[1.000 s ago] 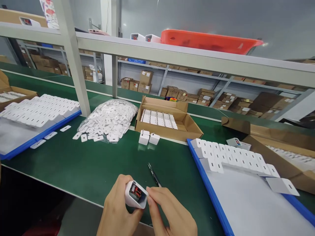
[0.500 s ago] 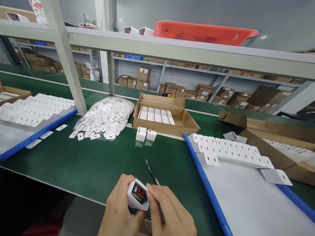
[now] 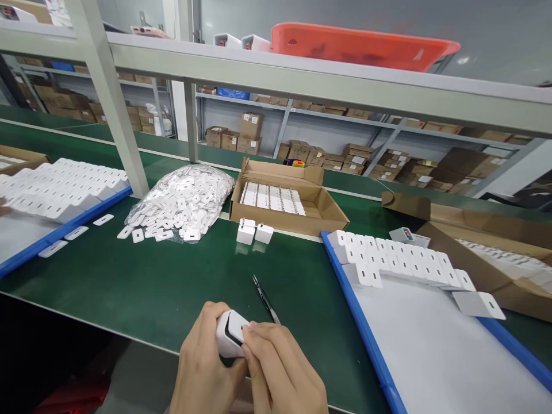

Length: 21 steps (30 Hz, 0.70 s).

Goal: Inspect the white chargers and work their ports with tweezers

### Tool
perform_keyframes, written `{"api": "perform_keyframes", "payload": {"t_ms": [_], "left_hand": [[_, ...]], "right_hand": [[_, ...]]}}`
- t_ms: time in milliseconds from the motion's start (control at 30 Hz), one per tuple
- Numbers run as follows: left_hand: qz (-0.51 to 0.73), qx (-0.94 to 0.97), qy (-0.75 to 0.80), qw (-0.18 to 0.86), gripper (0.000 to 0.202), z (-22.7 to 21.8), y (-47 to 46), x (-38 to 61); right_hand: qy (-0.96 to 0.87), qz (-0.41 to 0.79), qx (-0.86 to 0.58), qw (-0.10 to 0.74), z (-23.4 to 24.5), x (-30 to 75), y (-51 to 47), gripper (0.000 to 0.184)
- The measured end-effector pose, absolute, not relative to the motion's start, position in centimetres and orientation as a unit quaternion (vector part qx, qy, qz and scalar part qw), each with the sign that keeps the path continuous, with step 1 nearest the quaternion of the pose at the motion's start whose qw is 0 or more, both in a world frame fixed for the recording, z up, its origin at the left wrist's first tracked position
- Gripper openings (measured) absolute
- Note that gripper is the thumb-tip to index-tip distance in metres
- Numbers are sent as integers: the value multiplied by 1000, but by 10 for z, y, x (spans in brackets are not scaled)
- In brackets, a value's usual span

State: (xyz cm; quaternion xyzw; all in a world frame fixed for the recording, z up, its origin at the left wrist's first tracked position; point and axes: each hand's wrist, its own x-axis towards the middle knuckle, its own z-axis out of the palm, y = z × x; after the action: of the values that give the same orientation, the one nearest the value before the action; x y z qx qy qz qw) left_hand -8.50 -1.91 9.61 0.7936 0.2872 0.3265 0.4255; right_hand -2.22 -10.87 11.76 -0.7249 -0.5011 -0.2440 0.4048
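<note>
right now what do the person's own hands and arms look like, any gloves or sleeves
Both hands are bare: no gloves, rings or finger cots show on the left hand or the right hand. The fingernails are short and unpainted. Only the hands and wrists are in view at the bottom edge, and no sleeve, watch or wrist strap shows there. The forearms are out of frame.
</note>
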Motion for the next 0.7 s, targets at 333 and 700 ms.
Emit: {"api": "perform_keyframes", "payload": {"t_ms": [333, 700], "left_hand": [[308, 709, 212, 598, 34, 99, -31, -85], [134, 588, 158, 782, 41, 101, 5, -92]], "right_hand": [[-531, -206, -711, 412, 110, -15, -116, 27], [-636, -263, -667, 285, 122, 4, -126, 19]]}}
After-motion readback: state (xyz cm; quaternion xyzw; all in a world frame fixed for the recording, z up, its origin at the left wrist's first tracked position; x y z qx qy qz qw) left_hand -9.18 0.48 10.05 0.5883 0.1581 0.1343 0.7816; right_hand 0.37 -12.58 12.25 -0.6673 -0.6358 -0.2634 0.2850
